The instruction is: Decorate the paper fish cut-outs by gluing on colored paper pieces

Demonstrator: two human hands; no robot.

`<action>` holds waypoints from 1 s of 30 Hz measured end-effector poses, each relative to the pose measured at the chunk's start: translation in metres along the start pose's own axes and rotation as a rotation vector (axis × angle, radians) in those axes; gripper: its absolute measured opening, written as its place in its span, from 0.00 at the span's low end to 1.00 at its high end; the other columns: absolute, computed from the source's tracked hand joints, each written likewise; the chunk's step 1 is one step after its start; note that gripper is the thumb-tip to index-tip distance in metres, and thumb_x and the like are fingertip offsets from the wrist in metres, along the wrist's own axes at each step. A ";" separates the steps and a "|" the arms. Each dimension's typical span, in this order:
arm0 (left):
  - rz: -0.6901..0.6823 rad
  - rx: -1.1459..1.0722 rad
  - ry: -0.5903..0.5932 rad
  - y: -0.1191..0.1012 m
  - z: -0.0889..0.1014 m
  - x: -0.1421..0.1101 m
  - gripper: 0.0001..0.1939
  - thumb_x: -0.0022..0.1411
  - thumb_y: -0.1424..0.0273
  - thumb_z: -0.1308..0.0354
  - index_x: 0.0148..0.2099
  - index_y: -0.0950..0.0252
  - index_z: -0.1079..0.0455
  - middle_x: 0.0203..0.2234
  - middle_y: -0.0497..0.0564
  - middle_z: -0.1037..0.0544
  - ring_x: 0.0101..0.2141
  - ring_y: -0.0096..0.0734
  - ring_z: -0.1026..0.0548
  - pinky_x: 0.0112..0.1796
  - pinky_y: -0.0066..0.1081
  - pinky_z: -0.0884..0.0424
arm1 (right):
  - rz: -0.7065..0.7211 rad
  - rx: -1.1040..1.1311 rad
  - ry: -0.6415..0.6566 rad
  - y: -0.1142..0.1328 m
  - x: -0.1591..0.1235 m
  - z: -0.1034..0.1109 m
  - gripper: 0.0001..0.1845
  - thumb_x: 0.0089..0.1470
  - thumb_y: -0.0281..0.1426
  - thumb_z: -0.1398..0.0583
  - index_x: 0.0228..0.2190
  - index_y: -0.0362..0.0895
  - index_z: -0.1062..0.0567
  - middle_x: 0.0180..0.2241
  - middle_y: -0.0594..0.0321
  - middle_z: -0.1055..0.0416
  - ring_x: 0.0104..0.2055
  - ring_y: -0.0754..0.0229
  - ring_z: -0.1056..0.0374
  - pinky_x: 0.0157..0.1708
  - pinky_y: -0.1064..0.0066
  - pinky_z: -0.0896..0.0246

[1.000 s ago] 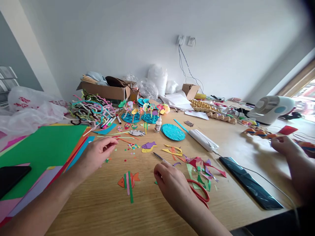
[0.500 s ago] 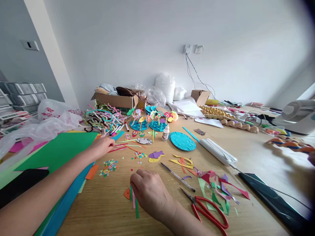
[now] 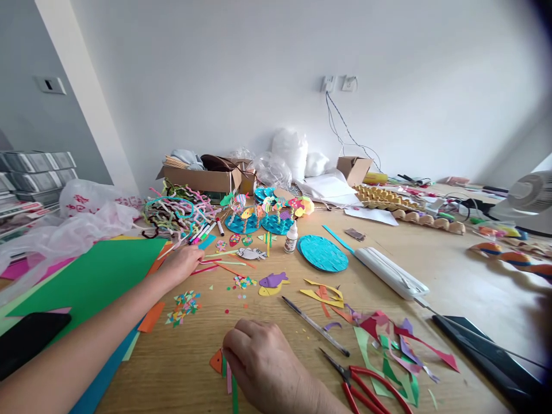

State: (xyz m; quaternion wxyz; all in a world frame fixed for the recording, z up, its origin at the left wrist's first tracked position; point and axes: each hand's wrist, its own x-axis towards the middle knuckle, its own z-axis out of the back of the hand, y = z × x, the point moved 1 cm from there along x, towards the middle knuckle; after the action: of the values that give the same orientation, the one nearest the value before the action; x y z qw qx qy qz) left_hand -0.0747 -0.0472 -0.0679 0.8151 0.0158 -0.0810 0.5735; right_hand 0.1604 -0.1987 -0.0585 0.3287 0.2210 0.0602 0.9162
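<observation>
Head view: your right hand point(image 3: 255, 357) is down at six o'clock, fingers curled low over the fish point(image 3: 216, 361), its orange head poking out at that hand's nine o'clock. Whether you're pinching it, I can't tell; your fingertips are hidden. A green strip point(image 3: 234, 395) and a pink strip point(image 3: 229, 382) run out below. Between the right hand's ten and eleven, your left hand point(image 3: 183, 265) bunches its fingers at the thin strips point(image 3: 224, 253); any grip there is too small to make out. Scissors point(image 3: 346, 374) lie at your right hand's three o'clock, the pen point(image 3: 316, 325) at its two. That fish looks like paper: feather-light, bendy, quick to crease, so a soft pinch on the head's edge suits it. The thin strips look flimsier; mid-length is the kindest hold.
</observation>
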 end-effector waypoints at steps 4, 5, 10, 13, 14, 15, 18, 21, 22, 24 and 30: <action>0.000 0.091 0.007 0.002 0.007 0.005 0.11 0.57 0.78 0.53 0.28 0.63 0.31 0.29 0.50 0.27 0.34 0.35 0.29 0.34 0.30 0.38 | 0.013 0.012 -0.006 -0.002 0.000 0.000 0.06 0.54 0.27 0.46 0.26 0.43 0.33 0.26 0.66 0.31 0.25 0.66 0.36 0.24 0.74 0.51; 0.001 0.105 0.007 0.003 0.009 0.005 0.11 0.57 0.78 0.53 0.29 0.63 0.31 0.29 0.50 0.27 0.33 0.35 0.29 0.34 0.30 0.38 | 0.008 0.012 -0.007 -0.002 -0.001 0.000 0.06 0.54 0.27 0.46 0.26 0.43 0.33 0.26 0.66 0.31 0.25 0.66 0.36 0.23 0.74 0.51; -0.039 0.126 0.032 0.005 0.008 0.002 0.09 0.55 0.79 0.50 0.34 0.63 0.30 0.33 0.51 0.26 0.37 0.36 0.29 0.36 0.30 0.37 | -0.008 0.011 0.000 -0.002 -0.001 0.000 0.05 0.53 0.28 0.45 0.26 0.43 0.33 0.26 0.67 0.31 0.25 0.66 0.36 0.23 0.74 0.52; -0.079 0.123 0.052 0.001 0.003 -0.001 0.08 0.56 0.78 0.48 0.34 0.62 0.29 0.32 0.49 0.26 0.37 0.35 0.29 0.38 0.30 0.38 | -0.004 0.013 0.007 -0.003 0.000 -0.001 0.05 0.53 0.28 0.45 0.26 0.43 0.33 0.26 0.66 0.31 0.26 0.66 0.36 0.23 0.74 0.52; -0.084 0.124 0.054 -0.001 0.002 -0.002 0.08 0.57 0.78 0.49 0.32 0.62 0.29 0.31 0.49 0.26 0.36 0.35 0.29 0.38 0.30 0.38 | -0.004 0.014 0.010 -0.003 0.000 -0.001 0.05 0.53 0.28 0.45 0.26 0.43 0.33 0.26 0.66 0.31 0.26 0.65 0.35 0.23 0.74 0.52; -0.084 0.127 0.053 -0.003 0.002 -0.002 0.09 0.58 0.78 0.49 0.31 0.62 0.29 0.30 0.49 0.26 0.36 0.35 0.29 0.38 0.30 0.38 | -0.005 0.014 0.014 -0.003 0.000 -0.001 0.05 0.53 0.28 0.45 0.26 0.43 0.33 0.26 0.66 0.30 0.26 0.65 0.35 0.23 0.74 0.52; -0.067 0.140 0.040 -0.004 0.004 0.001 0.11 0.58 0.78 0.51 0.29 0.63 0.30 0.29 0.50 0.26 0.35 0.35 0.29 0.36 0.30 0.38 | -0.012 0.006 0.032 -0.003 0.000 -0.001 0.06 0.53 0.27 0.45 0.25 0.43 0.33 0.26 0.66 0.30 0.25 0.66 0.35 0.23 0.74 0.52; -0.040 0.147 0.025 0.000 0.007 0.003 0.11 0.58 0.79 0.52 0.29 0.63 0.31 0.29 0.49 0.26 0.34 0.34 0.29 0.34 0.29 0.37 | -0.018 -0.002 0.046 -0.002 0.000 0.001 0.06 0.53 0.27 0.45 0.25 0.43 0.33 0.26 0.66 0.30 0.25 0.65 0.35 0.22 0.74 0.52; -0.038 0.145 0.023 0.002 0.008 0.003 0.11 0.57 0.79 0.52 0.29 0.63 0.31 0.29 0.49 0.26 0.33 0.34 0.29 0.34 0.29 0.37 | -0.020 -0.003 0.047 -0.002 0.000 0.002 0.06 0.53 0.27 0.45 0.25 0.43 0.33 0.26 0.65 0.30 0.25 0.65 0.35 0.22 0.74 0.52; -0.057 0.135 0.024 0.004 0.008 0.002 0.10 0.57 0.79 0.51 0.32 0.62 0.30 0.31 0.49 0.26 0.35 0.34 0.29 0.36 0.29 0.37 | -0.019 0.001 0.055 -0.001 0.001 0.003 0.05 0.53 0.27 0.45 0.25 0.43 0.32 0.27 0.65 0.30 0.26 0.65 0.34 0.23 0.74 0.52; -0.098 0.138 0.021 0.002 0.002 -0.002 0.11 0.57 0.79 0.51 0.31 0.62 0.30 0.30 0.50 0.26 0.37 0.36 0.29 0.40 0.32 0.37 | -0.021 0.008 0.081 -0.002 0.001 0.001 0.04 0.52 0.27 0.44 0.26 0.43 0.32 0.27 0.65 0.29 0.26 0.65 0.34 0.24 0.75 0.50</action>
State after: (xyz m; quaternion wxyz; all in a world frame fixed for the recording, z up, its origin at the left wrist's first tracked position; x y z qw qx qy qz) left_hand -0.0771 -0.0487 -0.0669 0.8400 0.0700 -0.0317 0.5371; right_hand 0.1613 -0.1969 -0.0573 0.3348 0.1845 0.0795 0.9206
